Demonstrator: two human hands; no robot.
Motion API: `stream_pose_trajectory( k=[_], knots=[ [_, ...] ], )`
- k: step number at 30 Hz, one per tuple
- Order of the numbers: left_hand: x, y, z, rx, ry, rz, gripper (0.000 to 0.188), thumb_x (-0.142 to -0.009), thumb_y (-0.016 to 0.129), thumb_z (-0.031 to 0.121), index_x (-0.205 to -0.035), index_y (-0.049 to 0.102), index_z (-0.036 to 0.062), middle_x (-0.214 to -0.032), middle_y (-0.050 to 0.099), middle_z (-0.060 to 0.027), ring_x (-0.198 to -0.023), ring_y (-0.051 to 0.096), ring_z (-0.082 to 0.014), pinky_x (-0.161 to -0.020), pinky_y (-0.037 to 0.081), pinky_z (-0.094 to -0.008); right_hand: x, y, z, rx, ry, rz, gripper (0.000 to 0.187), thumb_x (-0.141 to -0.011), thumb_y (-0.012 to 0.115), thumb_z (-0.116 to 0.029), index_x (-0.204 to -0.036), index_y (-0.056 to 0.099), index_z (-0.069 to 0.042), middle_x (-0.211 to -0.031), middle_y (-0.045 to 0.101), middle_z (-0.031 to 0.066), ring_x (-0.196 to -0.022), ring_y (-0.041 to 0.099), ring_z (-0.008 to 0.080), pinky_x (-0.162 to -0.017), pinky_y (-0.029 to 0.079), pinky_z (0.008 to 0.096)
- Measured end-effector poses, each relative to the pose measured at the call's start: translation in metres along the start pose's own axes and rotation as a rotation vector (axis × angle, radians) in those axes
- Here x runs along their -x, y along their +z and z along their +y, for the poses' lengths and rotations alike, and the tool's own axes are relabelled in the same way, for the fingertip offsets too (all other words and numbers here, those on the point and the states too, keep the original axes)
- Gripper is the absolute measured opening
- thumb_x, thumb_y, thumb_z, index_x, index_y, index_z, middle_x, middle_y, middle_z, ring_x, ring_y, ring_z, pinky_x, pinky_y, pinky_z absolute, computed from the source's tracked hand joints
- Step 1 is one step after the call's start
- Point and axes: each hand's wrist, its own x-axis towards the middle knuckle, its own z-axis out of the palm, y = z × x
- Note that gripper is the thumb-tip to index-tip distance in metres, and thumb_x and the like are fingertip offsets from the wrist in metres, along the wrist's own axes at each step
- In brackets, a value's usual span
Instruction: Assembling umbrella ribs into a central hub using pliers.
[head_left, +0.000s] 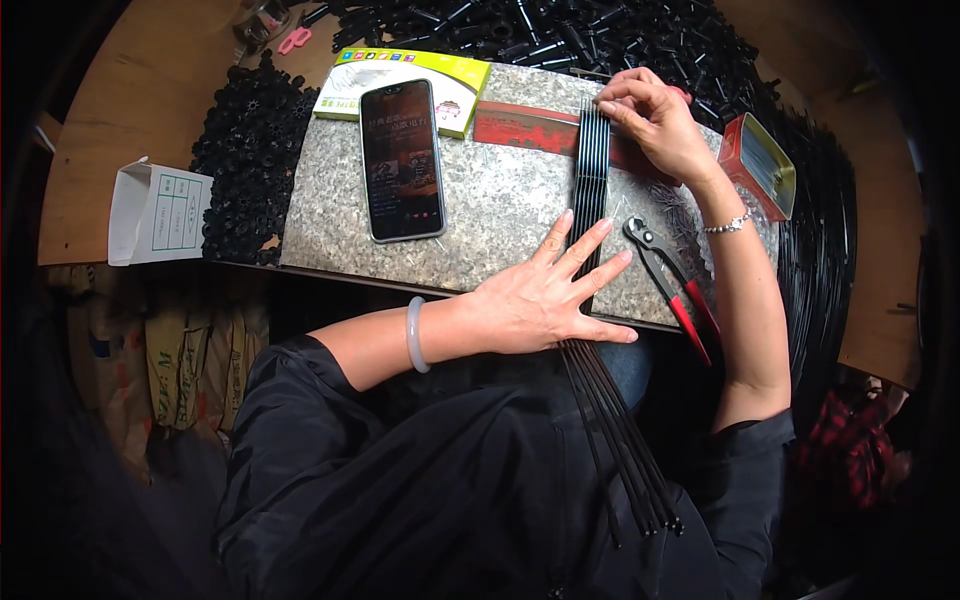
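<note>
Several thin black rods (591, 165) lie side by side over the grey speckled board (500, 220), their near ends fanning out over my lap. My left hand (540, 300) rests flat across them near the board's front edge, fingers spread, holding nothing. At the rods' far ends is my right hand (655, 120), thumb and fingertips pinched together; what is between them is too small to make out. Beneath the rods runs a worn red bar (525, 125). Pincers (665, 280) with red handles lie to the right, beside a scatter of small thin pins (680, 215).
A phone (400, 160) leans on a green and white box (455, 85). At the right stands an open red tin (750, 150) of thin wire pieces. Heaps of black parts (250, 150) lie left and behind, near a white carton (160, 215). Long black rods (815, 270) line the right.
</note>
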Motion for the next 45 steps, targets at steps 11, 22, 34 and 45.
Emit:
stream_pose_trajectory(
  k=[11,22,34,45],
  knots=[
    [0.002,0.002,0.0,-0.007,-0.011,0.028,0.064,-0.077,0.057,0.023,-0.133,0.037,0.0473,-0.14,0.032,-0.024,-0.132,0.024,-0.0482,-0.099,0.023,-0.0692,0.017,-0.015,0.014,0.06,0.31,-0.013,0.029,-0.088,0.061,-0.026,-0.097,0.067,0.001,-0.079,0.066,0.0068,-0.072,0.059,0.0102,-0.069,0.048,0.0265],
    [0.001,0.001,0.001,-0.016,-0.011,0.036,0.064,-0.077,0.057,0.024,-0.133,0.037,0.0475,-0.138,0.034,-0.0245,-0.132,0.025,-0.0477,-0.1,0.023,-0.0685,0.017,-0.016,0.019,0.048,0.347,-0.03,0.03,-0.087,0.061,-0.026,-0.093,0.067,0.002,-0.073,0.064,0.0042,-0.067,0.056,0.0078,-0.063,0.046,0.0254],
    [0.0,0.001,0.0,-0.019,-0.005,0.039,0.064,-0.077,0.057,0.026,-0.133,0.037,0.0475,-0.138,0.035,-0.0247,-0.132,0.026,-0.0479,-0.1,0.023,-0.0686,0.018,-0.017,0.024,0.02,0.351,-0.037,0.029,-0.087,0.06,-0.025,-0.092,0.067,0.002,-0.071,0.063,0.0025,-0.065,0.053,0.0064,-0.062,0.045,0.0245],
    [0.001,0.0,0.0,-0.056,0.005,0.0,0.052,-0.085,0.048,0.029,-0.133,0.037,0.0467,-0.139,0.035,-0.0252,-0.131,0.026,-0.0491,-0.101,0.02,-0.0681,0.011,-0.013,0.016,-0.088,0.369,-0.093,0.028,-0.089,0.059,-0.022,-0.09,0.066,0.005,-0.07,0.062,0.0005,-0.065,0.051,0.0048,-0.061,0.044,0.0225]
  ],
)
